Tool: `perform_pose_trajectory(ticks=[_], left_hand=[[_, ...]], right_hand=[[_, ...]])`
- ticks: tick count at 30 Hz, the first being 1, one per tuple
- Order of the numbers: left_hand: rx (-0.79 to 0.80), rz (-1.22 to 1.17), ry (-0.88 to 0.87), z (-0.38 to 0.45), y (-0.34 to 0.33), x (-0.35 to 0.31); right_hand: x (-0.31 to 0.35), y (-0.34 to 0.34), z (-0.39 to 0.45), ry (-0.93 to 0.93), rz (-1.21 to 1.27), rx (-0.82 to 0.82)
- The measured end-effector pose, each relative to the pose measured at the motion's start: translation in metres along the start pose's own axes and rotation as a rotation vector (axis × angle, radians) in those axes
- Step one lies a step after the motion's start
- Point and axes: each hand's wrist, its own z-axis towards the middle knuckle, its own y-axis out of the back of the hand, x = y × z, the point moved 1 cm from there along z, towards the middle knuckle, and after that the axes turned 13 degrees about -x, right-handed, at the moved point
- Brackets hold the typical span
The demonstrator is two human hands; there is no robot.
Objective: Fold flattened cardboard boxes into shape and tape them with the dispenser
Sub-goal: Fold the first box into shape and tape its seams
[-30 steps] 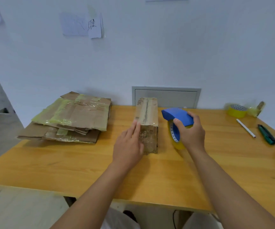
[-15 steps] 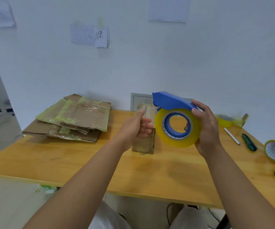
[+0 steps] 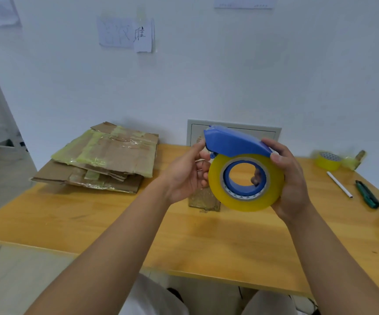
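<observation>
Blue tape dispenser [image 3: 236, 145] (raised) — right hand [image 3: 289, 178] gripping, left hand [image 3: 187, 175] seemingly touching

Plastic, cardboard and wood surfaces

The dispenser [image 3: 236, 143] is smooth blue plastic, its tape roll [image 3: 245, 202] glossy yellow. At nine o'clock, flattened boxes [image 3: 106, 158] are matt brown cardboard with shiny tape. The table [image 3: 206, 242] is smooth varnished wood.

my little packing corner in a plain room, wooden table [image 3: 106, 214] pushed against a bare white wall [image 3: 229, 83], handwritten notes [image 3: 127, 34] stuck up, pile of flattened boxes [image 3: 106, 158], spare tape rolls [image 3: 327, 159], pen [image 3: 339, 184], box cutter [image 3: 367, 197]
</observation>
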Motion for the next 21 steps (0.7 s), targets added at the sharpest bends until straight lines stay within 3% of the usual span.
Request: perform_pose_trajectory(ticks=[5,11,21], left_hand=[[0.004,-0.093,0.028,0.006,0.004,-0.004],[-0.026,0.038,0.07,0.013,0.004,-0.007],[-0.031,0.056,0.2,0.02,0.009,0.003]], right_hand=[[-0.008,0.006,0.008,-0.025,0.022,-0.006],[-0.016,0.015,0.014,-0.026,-0.017,0.018],[-0.023,0.034,0.017,-0.028,-0.092,0.053]])
